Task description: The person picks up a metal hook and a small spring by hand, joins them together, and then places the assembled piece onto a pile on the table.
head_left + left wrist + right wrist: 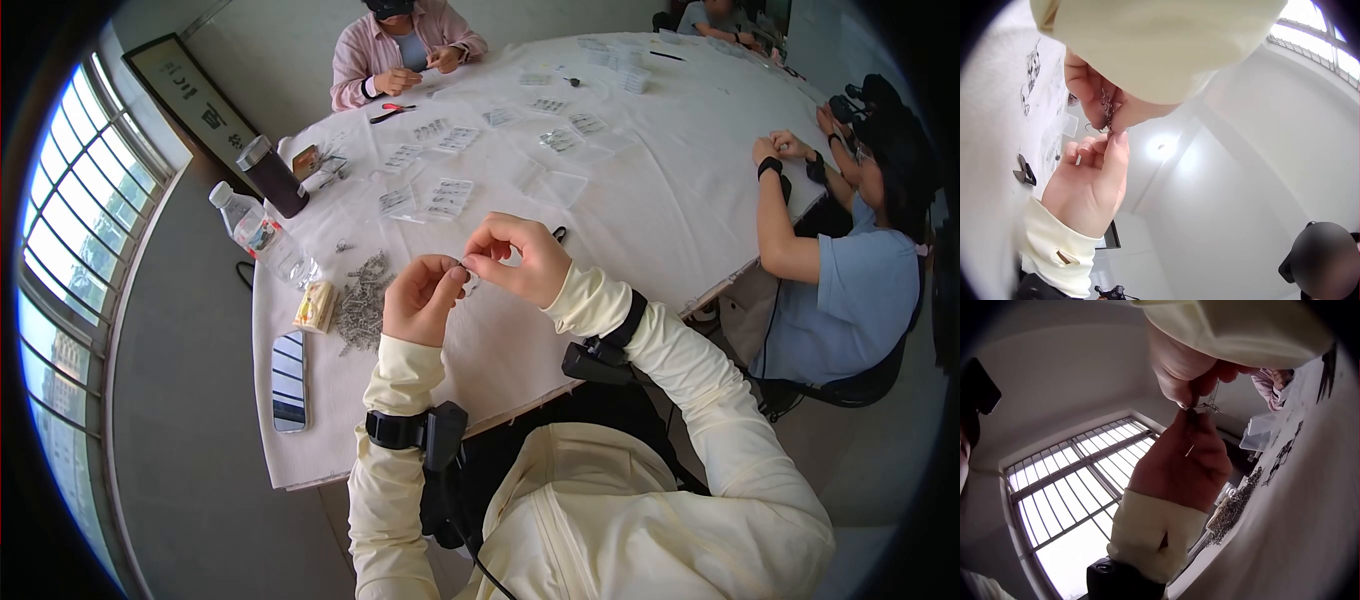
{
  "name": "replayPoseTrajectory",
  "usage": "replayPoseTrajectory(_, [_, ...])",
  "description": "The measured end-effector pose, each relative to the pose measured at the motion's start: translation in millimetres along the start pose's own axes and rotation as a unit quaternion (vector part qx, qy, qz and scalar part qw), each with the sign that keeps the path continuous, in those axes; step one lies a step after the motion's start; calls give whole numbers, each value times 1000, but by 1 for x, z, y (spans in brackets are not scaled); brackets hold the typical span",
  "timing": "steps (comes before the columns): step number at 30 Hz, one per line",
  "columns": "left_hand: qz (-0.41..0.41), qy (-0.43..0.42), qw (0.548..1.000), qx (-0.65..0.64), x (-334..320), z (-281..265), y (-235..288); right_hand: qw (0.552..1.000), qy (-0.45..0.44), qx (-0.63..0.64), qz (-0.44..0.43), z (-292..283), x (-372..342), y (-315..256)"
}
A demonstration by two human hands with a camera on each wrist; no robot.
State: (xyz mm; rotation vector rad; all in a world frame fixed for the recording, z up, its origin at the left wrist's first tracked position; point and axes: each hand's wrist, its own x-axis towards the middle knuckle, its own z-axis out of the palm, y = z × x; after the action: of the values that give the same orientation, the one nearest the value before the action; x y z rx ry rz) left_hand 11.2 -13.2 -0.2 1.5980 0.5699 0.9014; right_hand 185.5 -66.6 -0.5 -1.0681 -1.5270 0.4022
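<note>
My left hand (pixel 422 300) and right hand (pixel 520 258) meet tip to tip over the near part of the table. Between their fingertips they pinch a small metal fishing hook (pixel 1089 127), whose curved end shows in the left wrist view. A short strand of small silvery metal pieces (pixel 1107 105) lies against the left fingers. Much of the held piece is hidden by the fingers. Just left of the left hand, a heap of small metal pieces (pixel 362 310) is spread on the white cloth.
A phone (pixel 290 380), a yellow packet (pixel 315 306), a plastic bottle (pixel 262 238) and a dark flask (pixel 273 176) stand or lie at left. Clear trays (pixel 449 197) of small parts are farther back. A black tool (pixel 560 233) lies beyond my right hand. Other people sit around the table.
</note>
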Motion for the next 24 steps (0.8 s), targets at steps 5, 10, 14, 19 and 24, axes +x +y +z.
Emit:
replayPoseTrajectory(5, [2,-2,1000,5,-1,0,1,1000,-22,-8,-4,-3,0,0])
replayPoseTrajectory(10, [1,7,1000,-26,2,-7,-3,992,5,101,75,-7,0,1])
replayPoseTrajectory(14, [-14,-12,988,-150,4,-11,-6,994,-58,48,79,-10,-1,3])
replayPoseTrajectory(19, [-34,-36,962,-268,5,-13,-7,996,-86,6,37,-1,-3,-4])
replayPoseTrajectory(24, [-67,-60,934,-346,5,-11,-4,998,-64,4,25,2,-4,-2])
